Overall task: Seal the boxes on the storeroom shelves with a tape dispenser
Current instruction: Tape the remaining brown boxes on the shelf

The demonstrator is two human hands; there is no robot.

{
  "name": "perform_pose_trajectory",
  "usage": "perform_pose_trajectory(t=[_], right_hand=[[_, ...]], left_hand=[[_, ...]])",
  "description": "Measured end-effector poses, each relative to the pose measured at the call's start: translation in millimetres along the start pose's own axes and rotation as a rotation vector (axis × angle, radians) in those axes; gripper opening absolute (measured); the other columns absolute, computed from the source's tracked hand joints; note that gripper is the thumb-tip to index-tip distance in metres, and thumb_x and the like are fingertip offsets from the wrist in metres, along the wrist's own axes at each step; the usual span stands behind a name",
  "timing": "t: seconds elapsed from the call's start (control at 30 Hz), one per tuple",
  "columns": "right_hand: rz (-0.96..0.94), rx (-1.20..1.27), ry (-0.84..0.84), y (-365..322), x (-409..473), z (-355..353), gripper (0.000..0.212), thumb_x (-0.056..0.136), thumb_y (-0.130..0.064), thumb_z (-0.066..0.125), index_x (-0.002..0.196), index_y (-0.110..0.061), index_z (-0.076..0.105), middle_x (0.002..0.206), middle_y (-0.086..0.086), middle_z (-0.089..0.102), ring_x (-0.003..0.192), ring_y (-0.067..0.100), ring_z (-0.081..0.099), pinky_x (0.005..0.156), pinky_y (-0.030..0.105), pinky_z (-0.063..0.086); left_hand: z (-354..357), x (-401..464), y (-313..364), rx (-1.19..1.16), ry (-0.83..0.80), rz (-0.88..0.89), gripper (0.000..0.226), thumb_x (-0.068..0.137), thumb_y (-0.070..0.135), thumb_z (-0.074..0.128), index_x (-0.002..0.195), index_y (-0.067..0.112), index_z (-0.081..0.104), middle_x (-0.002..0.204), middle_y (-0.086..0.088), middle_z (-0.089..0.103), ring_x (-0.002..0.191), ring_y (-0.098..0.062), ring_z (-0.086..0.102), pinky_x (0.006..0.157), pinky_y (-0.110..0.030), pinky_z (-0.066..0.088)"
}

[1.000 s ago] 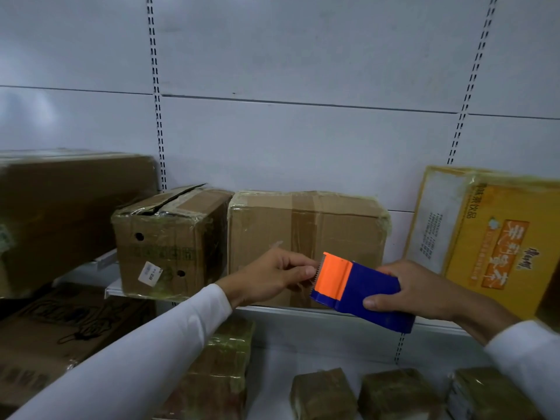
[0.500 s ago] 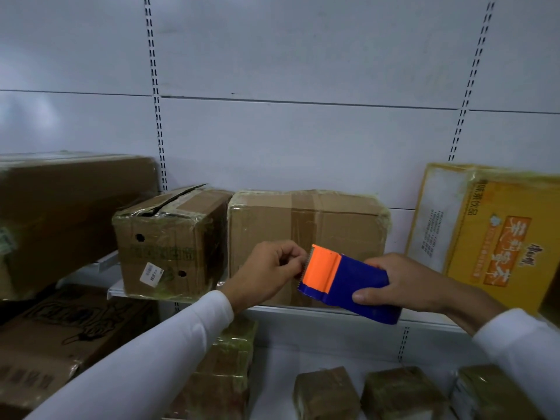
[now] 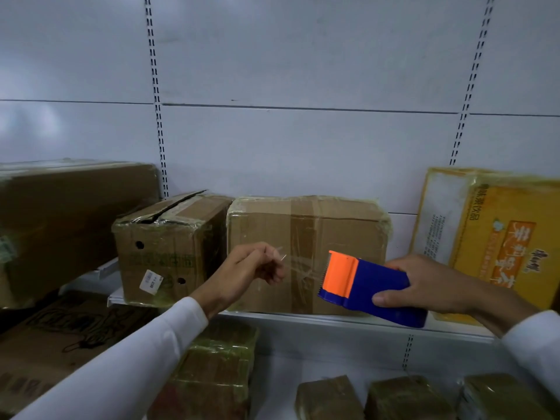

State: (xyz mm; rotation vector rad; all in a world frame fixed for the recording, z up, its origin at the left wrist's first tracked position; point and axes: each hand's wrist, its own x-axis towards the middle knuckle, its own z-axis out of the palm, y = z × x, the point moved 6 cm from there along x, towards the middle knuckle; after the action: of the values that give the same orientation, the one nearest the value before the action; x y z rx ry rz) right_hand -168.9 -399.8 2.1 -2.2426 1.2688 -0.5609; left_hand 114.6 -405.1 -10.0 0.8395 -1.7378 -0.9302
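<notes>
Two hands are working in front of the middle cardboard box (image 3: 307, 253), which is sitting on the metal shelf (image 3: 348, 321) between a smaller brown box (image 3: 169, 250) with a torn top and a yellow printed carton (image 3: 497, 237). The right hand (image 3: 436, 286) is gripping the tape dispenser (image 3: 368, 287), its fingers clamped around the blue plastic body, and the orange toothed end is pointing to the left. The left hand (image 3: 251, 271) is pinching the free end of the clear tape (image 3: 303, 268); thumb and forefinger are pressed together on it. The tape is stretching almost level between the two hands, just in front of the box's front face. I cannot tell if it is touching the cardboard.

The long axis of the strip is running left to right, so it is crossing the brown vertical tape band already lying on the box. The left hand is nearer to the box's left edge, and the dispenser is nearer to the right edge. The box is looking soft and creased, with glossy wrinkled film on the corners. My judgement: the next move is needing the strip pressed flat onto the front face.
</notes>
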Motion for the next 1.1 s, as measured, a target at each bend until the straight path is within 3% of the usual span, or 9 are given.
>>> perform_pose_trajectory(t=[0.27, 0.4, 0.57, 0.73, 0.93, 1.1], right_hand=[[-0.007, -0.034, -0.072, 7, 11, -1, 0.039, 0.074, -0.059, 0.076, 0.097, -0.029, 0.066, 0.090, -0.014, 0.075, 0.082, 0.006, 0.073, 0.065, 0.020, 0.057], [-0.009, -0.044, -0.070, 15, 15, -8, 0.041, 0.072, -0.059, 0.076, 0.095, -0.026, 0.067, 0.087, -0.010, 0.075, 0.080, 0.009, 0.073, 0.068, 0.025, 0.060], [-0.031, -0.046, -0.073, 21, 23, -17, 0.043, 0.072, -0.060, 0.076, 0.095, -0.026, 0.066, 0.085, -0.013, 0.075, 0.078, 0.007, 0.072, 0.062, 0.019, 0.054], [-0.070, -0.061, -0.126, 15, 40, -30, 0.045, 0.071, -0.063, 0.076, 0.091, -0.024, 0.068, 0.084, -0.007, 0.075, 0.076, 0.011, 0.073, 0.064, 0.024, 0.055], [-0.161, -0.096, -0.144, -27, 77, -76, 0.042, 0.061, -0.071, 0.073, 0.083, -0.035, 0.069, 0.078, -0.002, 0.075, 0.064, 0.008, 0.070, 0.054, 0.013, 0.048], [-0.081, -0.204, -0.056, -21, 112, -130, 0.066, 0.052, -0.084, 0.072, 0.084, -0.026, 0.071, 0.079, 0.005, 0.075, 0.067, 0.021, 0.071, 0.056, 0.023, 0.051]], left_hand=[[7, 4, -9, -0.105, 0.009, -0.009, 0.040, 0.090, 0.026, 0.031, 0.092, 0.006, 0.065, 0.088, -0.017, 0.068, 0.085, -0.031, 0.064, 0.072, -0.031, 0.052], [10, 8, -10, 0.106, 0.082, 0.014, 0.038, 0.093, 0.047, 0.049, 0.084, 0.016, 0.069, 0.081, -0.006, 0.070, 0.076, -0.019, 0.067, 0.068, -0.023, 0.053], [14, 12, -7, 0.272, 0.210, 0.053, 0.012, 0.092, 0.019, 0.060, 0.085, 0.015, 0.068, 0.079, 0.001, 0.071, 0.072, -0.010, 0.067, 0.066, -0.016, 0.052], [0, 14, 17, 0.394, 0.184, 0.071, 0.013, 0.092, 0.016, 0.058, 0.085, 0.015, 0.068, 0.078, 0.000, 0.070, 0.073, -0.012, 0.067, 0.069, -0.022, 0.055], [-43, 52, 56, 0.356, 0.214, 0.143, 0.016, 0.092, 0.006, 0.058, 0.085, -0.005, 0.066, 0.068, -0.006, 0.070, 0.060, -0.011, 0.064, 0.060, -0.021, 0.053], [-109, 81, 53, 0.335, 0.320, 0.128, 0.015, 0.091, 0.011, 0.060, 0.086, -0.001, 0.068, 0.063, -0.004, 0.070, 0.058, -0.014, 0.064, 0.058, -0.022, 0.053]])
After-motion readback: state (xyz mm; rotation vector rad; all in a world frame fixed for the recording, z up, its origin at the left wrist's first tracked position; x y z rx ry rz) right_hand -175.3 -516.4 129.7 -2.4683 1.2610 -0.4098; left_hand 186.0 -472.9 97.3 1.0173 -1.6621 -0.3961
